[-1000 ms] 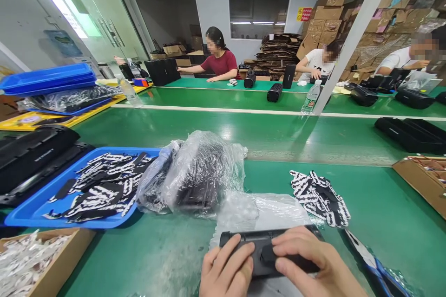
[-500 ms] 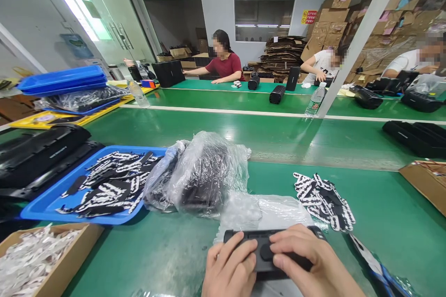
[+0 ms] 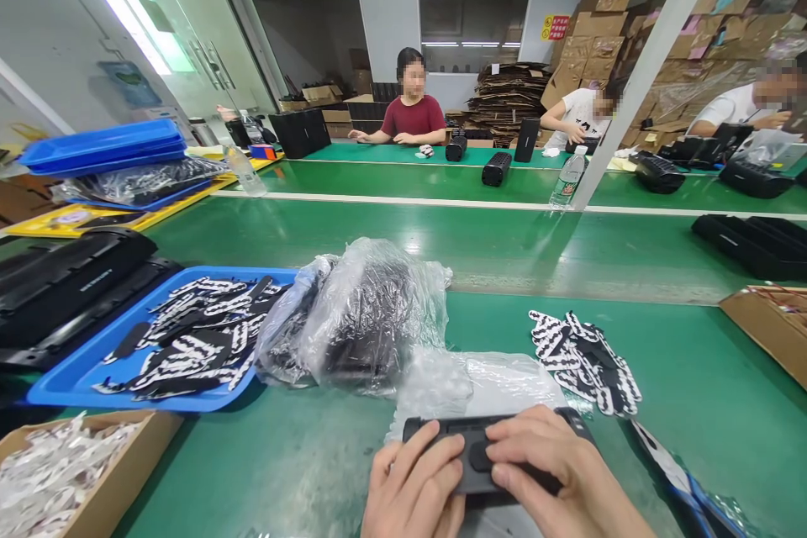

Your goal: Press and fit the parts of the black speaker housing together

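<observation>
Green bench (image 3: pixel 681 387) carries everything. Left of the grip, blue tray (image 3: pixel 76 370) of striped pieces; just beyond it, crumpled plastic bag (image 3: pixel 371 311); to its right, loose pile of striped strips (image 3: pixel 586 357). Black panel (image 3: pixel 466 445) lies flat under both hands, on clear plastic. Left hand (image 3: pixel 413 492) pins its left end, fingers flat, not clenched. Right hand (image 3: pixel 555 479) presses fingertips near small oval pad (image 3: pixel 477 456). Judgement: press evenly, panel braced, pad seated square.
</observation>
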### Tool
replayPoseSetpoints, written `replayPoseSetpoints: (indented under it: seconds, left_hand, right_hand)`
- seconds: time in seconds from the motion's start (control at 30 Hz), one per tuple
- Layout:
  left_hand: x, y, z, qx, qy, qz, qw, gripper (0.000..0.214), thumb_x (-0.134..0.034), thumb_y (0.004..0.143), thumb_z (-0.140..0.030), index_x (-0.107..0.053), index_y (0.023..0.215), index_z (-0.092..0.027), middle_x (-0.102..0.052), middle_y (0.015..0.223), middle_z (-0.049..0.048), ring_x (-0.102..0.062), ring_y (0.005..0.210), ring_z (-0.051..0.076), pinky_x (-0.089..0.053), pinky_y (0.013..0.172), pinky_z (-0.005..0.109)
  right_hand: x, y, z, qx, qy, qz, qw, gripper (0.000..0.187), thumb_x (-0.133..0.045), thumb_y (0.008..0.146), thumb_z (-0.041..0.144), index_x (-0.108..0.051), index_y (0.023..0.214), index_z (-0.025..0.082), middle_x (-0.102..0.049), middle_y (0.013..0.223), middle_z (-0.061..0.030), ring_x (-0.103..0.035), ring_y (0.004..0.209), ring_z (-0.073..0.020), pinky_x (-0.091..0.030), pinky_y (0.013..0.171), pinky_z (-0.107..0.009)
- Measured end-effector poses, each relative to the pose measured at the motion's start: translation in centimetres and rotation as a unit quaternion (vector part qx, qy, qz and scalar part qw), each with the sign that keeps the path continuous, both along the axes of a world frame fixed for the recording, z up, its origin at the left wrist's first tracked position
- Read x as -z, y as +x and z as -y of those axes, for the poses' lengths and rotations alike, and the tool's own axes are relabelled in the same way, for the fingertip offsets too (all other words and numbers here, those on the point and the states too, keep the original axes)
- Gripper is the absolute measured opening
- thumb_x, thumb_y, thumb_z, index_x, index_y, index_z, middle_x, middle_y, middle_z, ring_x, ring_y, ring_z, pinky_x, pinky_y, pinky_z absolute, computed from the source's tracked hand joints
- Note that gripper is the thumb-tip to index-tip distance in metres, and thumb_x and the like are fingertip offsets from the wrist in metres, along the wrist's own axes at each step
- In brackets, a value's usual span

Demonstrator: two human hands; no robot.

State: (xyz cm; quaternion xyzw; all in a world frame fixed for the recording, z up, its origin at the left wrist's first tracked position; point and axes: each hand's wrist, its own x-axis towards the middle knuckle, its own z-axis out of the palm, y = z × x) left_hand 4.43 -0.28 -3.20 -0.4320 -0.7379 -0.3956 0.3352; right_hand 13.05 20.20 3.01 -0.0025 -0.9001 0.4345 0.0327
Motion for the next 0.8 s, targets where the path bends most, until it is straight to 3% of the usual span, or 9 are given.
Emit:
replayPoseSetpoints:
  seconds: [0.13, 0.23, 0.6, 0.8]
  left_hand:
    - [0.4, -0.22, -0.09, -0.013, -0.015, -0.029, 0.999, 0.025, -0.053, 0.105, -0.017, -0.077, 0.108, -0.023, -0.083, 0.102, 0.0033, -0.069, 0.115, 0.021, -0.04, 0.093, 0.036]
    - [0.42, -0.19, -0.06, -0.013, -0.018, -0.03, 0.999, 0.028, -0.054, 0.106, -0.019, -0.08, 0.103, -0.028, -0.083, 0.102, 0.0014, -0.068, 0.114, 0.022, -0.038, 0.091, 0.037]
    - [0.42, -0.32, 0.21, -0.012, -0.016, -0.021, 1.0, 0.029, -0.053, 0.107, -0.024, -0.081, 0.099, -0.031, -0.083, 0.099, 0.0, -0.069, 0.112, 0.02, -0.039, 0.09, 0.034]
    - [0.45, -0.25, 0.45, 0.003, -0.036, -0.033, 0.999, 0.032, -0.05, 0.107, -0.02, -0.08, 0.1, -0.028, -0.082, 0.1, 0.0018, -0.066, 0.116, 0.023, -0.038, 0.09, 0.038]
  right_hand:
    - [-0.18, -0.14, -0.05, -0.014, 0.026, -0.005, 1.0, 0.019, -0.064, 0.099, 0.021, -0.079, 0.106, 0.029, -0.077, 0.119, -0.0029, -0.067, 0.115, -0.0227, -0.059, 0.097, -0.033]
    - [-0.25, -0.16, -0.05, -0.02, 0.04, -0.014, 0.999, 0.019, -0.064, 0.099, 0.021, -0.079, 0.105, 0.03, -0.077, 0.118, -0.002, -0.068, 0.113, -0.0217, -0.059, 0.097, -0.033]
    - [-0.11, 0.06, -0.4, -0.046, 0.083, -0.049, 0.994, 0.021, -0.062, 0.1, 0.019, -0.078, 0.108, 0.03, -0.078, 0.119, -0.0028, -0.069, 0.111, -0.0223, -0.062, 0.094, -0.034]
    - [-0.81, -0.16, -0.06, -0.06, 0.092, -0.096, 0.989, 0.022, -0.063, 0.096, 0.011, -0.081, 0.103, 0.023, -0.08, 0.112, -0.0052, -0.072, 0.1, -0.0224, -0.066, 0.085, -0.032]
